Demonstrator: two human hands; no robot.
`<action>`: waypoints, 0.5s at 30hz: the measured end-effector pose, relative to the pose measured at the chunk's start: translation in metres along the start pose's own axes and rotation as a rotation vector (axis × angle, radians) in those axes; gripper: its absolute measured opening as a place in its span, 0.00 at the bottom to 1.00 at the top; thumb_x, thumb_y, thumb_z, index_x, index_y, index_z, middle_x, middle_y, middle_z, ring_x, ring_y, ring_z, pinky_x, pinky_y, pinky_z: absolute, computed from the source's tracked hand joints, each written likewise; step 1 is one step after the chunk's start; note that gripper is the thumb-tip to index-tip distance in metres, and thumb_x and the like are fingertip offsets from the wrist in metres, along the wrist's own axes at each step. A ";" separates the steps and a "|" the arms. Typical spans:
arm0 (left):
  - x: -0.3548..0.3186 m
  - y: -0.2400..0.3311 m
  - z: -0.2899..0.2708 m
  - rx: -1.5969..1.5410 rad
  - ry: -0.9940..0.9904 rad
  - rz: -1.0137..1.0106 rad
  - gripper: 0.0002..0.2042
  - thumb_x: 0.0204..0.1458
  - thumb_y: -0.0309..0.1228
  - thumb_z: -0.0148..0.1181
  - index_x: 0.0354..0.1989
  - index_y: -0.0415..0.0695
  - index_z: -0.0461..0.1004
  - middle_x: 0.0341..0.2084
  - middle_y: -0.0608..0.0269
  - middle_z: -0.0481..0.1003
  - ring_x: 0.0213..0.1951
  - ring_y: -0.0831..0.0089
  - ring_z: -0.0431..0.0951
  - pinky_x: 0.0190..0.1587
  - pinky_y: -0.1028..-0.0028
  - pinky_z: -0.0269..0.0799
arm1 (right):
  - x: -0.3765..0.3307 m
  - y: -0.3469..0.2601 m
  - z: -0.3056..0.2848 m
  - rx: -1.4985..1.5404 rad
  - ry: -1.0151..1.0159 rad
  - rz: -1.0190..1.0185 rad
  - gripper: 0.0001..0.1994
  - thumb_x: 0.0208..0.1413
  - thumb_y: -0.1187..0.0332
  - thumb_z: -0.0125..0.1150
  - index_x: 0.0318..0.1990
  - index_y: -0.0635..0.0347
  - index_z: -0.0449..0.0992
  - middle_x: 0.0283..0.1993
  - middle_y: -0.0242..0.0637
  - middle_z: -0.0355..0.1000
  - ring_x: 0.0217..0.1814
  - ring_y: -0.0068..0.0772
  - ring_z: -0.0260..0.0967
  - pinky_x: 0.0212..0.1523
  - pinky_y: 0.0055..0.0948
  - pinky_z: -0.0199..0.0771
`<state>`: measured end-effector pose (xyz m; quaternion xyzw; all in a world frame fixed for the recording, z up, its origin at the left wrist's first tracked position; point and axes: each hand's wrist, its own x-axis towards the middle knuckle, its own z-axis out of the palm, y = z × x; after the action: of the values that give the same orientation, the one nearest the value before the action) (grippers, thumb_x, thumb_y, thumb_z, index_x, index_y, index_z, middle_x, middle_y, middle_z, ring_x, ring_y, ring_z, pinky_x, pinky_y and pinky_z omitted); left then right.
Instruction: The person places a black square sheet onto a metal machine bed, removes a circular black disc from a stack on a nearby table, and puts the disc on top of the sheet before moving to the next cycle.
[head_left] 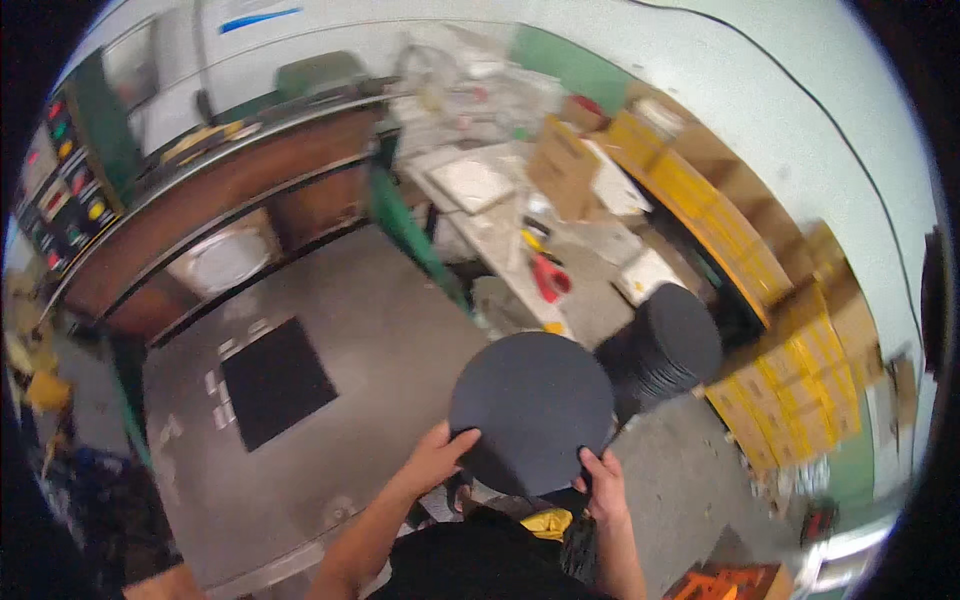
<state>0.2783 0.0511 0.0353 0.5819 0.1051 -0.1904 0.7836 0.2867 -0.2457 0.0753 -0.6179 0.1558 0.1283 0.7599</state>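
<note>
Held out between two hands, in front of a black-clad torso (470, 560): a dark grey disc (530, 410), broad and round, with its flat face upward. Gripped at the left rim of the disc by the left hand (440, 455), closed to the thickness of the edge, with thumb on the upper face and fingers mostly hidden beneath. Gripped likewise at the lower right rim of the disc by the right hand (602, 483), with thumb close to the edge and fingers curled below. Impossible to tell whether one layer or several.

Just right of the disc and beyond: a stack (682, 325) of similar dark rounds, too blurred to count. Farther beyond the disc: a cluttered workbench (590, 290) bearing a red tool (550, 278) and an upright piece of cardboard (560, 170). Far right of the disc: piled cardboard boxes (800, 385) with yellow tape. Left of the disc: a broad grey table (400, 290) bearing, well apart from the disc, a black four-sided sheet (278, 383), with small pale pieces (222, 415) on its side away from the disc. Farthest left of the disc: a control panel (70, 190) with coloured buttons. Low to the right of the disc: grey floor (680, 480).
</note>
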 end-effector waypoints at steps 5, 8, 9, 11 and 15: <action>0.047 -0.025 0.011 -0.254 0.178 0.081 0.17 0.57 0.35 0.58 0.50 0.38 0.69 0.44 0.58 0.75 0.44 0.68 0.76 0.44 0.66 0.74 | 0.005 0.033 -0.136 0.060 0.246 0.126 0.15 0.63 0.62 0.56 0.48 0.64 0.75 0.34 0.35 0.74 0.23 0.20 0.59 0.23 0.23 0.61; 0.051 -0.001 0.025 -0.479 0.030 0.228 0.20 0.59 0.33 0.56 0.57 0.40 0.63 0.53 0.53 0.71 0.52 0.57 0.74 0.52 0.56 0.73 | -0.038 0.046 -0.247 -0.117 0.605 0.037 0.13 0.57 0.65 0.58 0.45 0.64 0.78 0.32 0.36 0.75 0.23 0.21 0.63 0.22 0.23 0.62; 0.060 0.015 0.026 -0.457 -0.004 0.225 0.20 0.60 0.33 0.56 0.57 0.41 0.63 0.55 0.52 0.70 0.54 0.56 0.72 0.54 0.54 0.71 | -0.055 0.044 -0.263 -0.243 0.740 -0.054 0.11 0.57 0.67 0.58 0.43 0.64 0.79 0.29 0.35 0.76 0.21 0.21 0.62 0.21 0.23 0.61; 0.085 0.030 0.060 -0.527 -0.073 0.252 0.19 0.60 0.32 0.56 0.58 0.41 0.63 0.56 0.52 0.68 0.56 0.57 0.71 0.56 0.52 0.69 | -0.077 0.040 -0.302 -0.615 0.872 -0.163 0.11 0.55 0.70 0.57 0.41 0.68 0.79 0.27 0.39 0.77 0.21 0.25 0.68 0.23 0.26 0.68; 0.154 0.059 0.147 -0.596 -0.198 0.240 0.20 0.60 0.29 0.57 0.59 0.43 0.62 0.57 0.55 0.67 0.58 0.57 0.69 0.58 0.49 0.66 | -0.097 0.066 -0.377 -1.223 1.129 -0.117 0.10 0.54 0.66 0.57 0.40 0.61 0.78 0.34 0.45 0.78 0.35 0.51 0.76 0.35 0.46 0.74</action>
<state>0.4339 -0.1010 0.0715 0.3141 0.0101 -0.1132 0.9426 0.1424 -0.6015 -0.0160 -0.9000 0.3839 -0.1785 0.1034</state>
